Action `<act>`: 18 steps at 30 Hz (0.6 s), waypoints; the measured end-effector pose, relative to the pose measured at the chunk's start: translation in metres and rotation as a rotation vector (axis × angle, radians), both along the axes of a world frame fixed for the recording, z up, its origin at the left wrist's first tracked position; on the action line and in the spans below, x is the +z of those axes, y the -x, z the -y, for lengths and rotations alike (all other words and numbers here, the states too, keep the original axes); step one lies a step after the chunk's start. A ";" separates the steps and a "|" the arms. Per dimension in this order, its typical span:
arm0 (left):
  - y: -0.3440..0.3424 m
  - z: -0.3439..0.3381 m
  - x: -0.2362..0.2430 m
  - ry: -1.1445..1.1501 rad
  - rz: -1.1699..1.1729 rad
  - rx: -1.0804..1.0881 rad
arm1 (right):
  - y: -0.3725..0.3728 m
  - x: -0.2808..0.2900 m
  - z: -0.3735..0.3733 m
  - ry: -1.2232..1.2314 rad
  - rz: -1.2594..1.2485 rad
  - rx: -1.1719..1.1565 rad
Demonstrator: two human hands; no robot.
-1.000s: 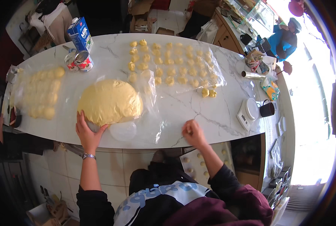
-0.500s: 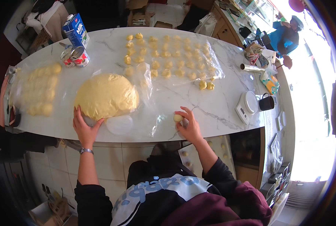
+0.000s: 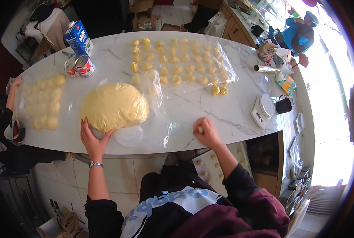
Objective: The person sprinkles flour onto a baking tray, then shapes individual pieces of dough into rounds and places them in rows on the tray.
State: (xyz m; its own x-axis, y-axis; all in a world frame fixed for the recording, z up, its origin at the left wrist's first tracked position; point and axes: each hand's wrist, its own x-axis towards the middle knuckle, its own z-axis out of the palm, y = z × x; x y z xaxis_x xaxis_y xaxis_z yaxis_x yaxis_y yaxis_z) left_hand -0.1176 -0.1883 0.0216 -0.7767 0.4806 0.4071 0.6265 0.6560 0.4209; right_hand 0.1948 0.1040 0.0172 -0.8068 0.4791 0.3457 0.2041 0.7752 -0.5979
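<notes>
A large yellow dough mound (image 3: 115,104), covered with clear plastic film, sits on the marble-patterned table left of centre. My left hand (image 3: 94,141) rests against its near-left edge, thumb and fingers spread. A pale, rounded, flat piece (image 3: 129,135) lies just right of my left thumb; its kind is unclear. Over the table's near edge, my right hand (image 3: 208,134) is curled round a small dough ball (image 3: 200,129), mostly hidden by the fingers. Several yellow lumps (image 3: 177,70) lie in rows under clear plastic at the far side, and two lumps (image 3: 219,90) sit outside it.
Several dough balls under plastic (image 3: 46,101) cover the left end, beside another person's arm (image 3: 11,95). Two opened cans (image 3: 84,66) and a blue milk carton (image 3: 79,38) stand far left. A white kitchen scale (image 3: 263,110) and dark mug (image 3: 283,104) are right; a tray (image 3: 210,168) sits below.
My right hand has moved slightly right and closed round the dough ball, which it held between spread fingertips before. My left hand stays at the mound. The other person's arm has reached farther over the left end.
</notes>
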 end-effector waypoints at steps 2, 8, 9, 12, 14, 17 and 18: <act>-0.002 0.000 -0.003 -0.002 0.006 -0.013 | 0.028 0.004 -0.016 -0.038 0.020 -0.119; 0.001 0.000 0.000 0.010 0.001 -0.018 | 0.039 0.000 0.044 0.265 -0.030 -0.163; 0.000 0.003 -0.003 0.007 -0.014 -0.018 | 0.026 0.003 0.048 0.238 -0.128 -0.238; 0.002 0.004 -0.007 -0.006 -0.031 -0.035 | 0.002 0.011 0.043 0.245 -0.106 -0.312; 0.002 -0.004 -0.009 -0.027 -0.028 -0.053 | 0.003 0.015 0.034 0.303 0.026 -0.263; 0.006 -0.006 -0.014 -0.048 -0.095 -0.120 | -0.012 0.025 0.047 0.481 -0.138 -0.287; 0.008 -0.005 -0.015 -0.050 -0.054 -0.084 | -0.026 0.027 0.058 0.559 -0.208 -0.313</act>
State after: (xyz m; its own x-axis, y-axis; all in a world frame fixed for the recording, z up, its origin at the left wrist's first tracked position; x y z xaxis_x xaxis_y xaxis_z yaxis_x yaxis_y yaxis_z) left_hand -0.1255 -0.1838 0.0061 -0.7107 0.5212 0.4725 0.7011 0.5794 0.4155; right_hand 0.2206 0.0461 0.0445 -0.5441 0.8316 0.1111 0.2059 0.2607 -0.9432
